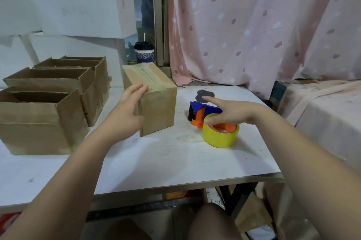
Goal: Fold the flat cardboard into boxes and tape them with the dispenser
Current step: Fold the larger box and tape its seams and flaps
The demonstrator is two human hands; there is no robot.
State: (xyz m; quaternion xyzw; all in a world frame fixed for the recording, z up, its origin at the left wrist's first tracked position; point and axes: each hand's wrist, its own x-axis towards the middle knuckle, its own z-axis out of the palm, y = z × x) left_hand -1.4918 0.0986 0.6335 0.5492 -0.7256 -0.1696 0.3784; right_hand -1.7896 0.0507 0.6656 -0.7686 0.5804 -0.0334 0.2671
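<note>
A closed cardboard box (156,91) with tape along its top seam stands on the white table (175,161). My left hand (130,106) lies against the box's left side with straight fingers, thumb near its front corner. To the right sits the tape dispenser (199,112), blue and orange, with a yellow tape roll (220,138) on it. My right hand (230,111) hovers over the dispenser, index finger stretched out, thumb touching the roll's rim; it holds nothing.
Three open-topped cardboard boxes (45,118) stand in a row at the table's left. A lidded cup (144,53) sits on the sill behind. A pink curtain (254,24) hangs at the back right. A covered surface (322,114) adjoins the table's right edge.
</note>
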